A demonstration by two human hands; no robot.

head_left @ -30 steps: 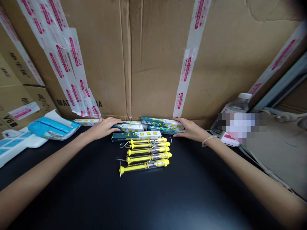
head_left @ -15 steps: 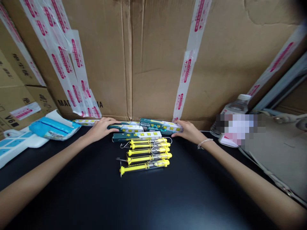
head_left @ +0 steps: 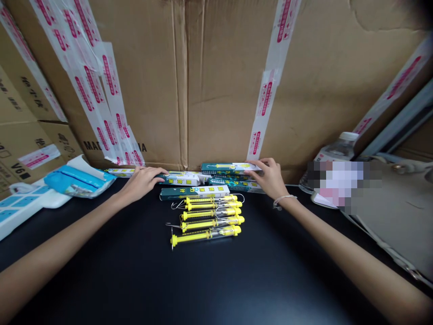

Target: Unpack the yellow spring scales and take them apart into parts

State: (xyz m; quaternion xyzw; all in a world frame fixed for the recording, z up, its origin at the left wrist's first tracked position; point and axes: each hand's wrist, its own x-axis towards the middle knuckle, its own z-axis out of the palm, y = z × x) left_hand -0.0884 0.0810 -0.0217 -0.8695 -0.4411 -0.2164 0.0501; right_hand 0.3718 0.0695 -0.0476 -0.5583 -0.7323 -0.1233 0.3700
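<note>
Several yellow spring scales (head_left: pixel 212 212) with metal hooks lie side by side on the black table (head_left: pixel 209 280). Just behind them is a flat green-and-white spring scale box (head_left: pixel 194 192). My right hand (head_left: pixel 270 178) pinches the right end of the top spring scale box (head_left: pixel 230 168), which rests over other boxes (head_left: pixel 233 184) at the back. To the left, my left hand (head_left: pixel 144 181) has its thumb and fingers closed on the left end of another spring scale box (head_left: pixel 184 179). Its fingertips partly cover that end.
A large taped cardboard box (head_left: pixel 223 99) stands right behind the small boxes. On the left are a blue packet (head_left: pixel 79 179) and a white power strip (head_left: pixel 23 201). A plastic bottle (head_left: pixel 333 155) and a grey bag (head_left: pixel 395 216) occupy the right side.
My right hand has raised the right-hand top box slightly and shifted it back, exposing more of the boxes beneath. My left hand stays at about the same place.
</note>
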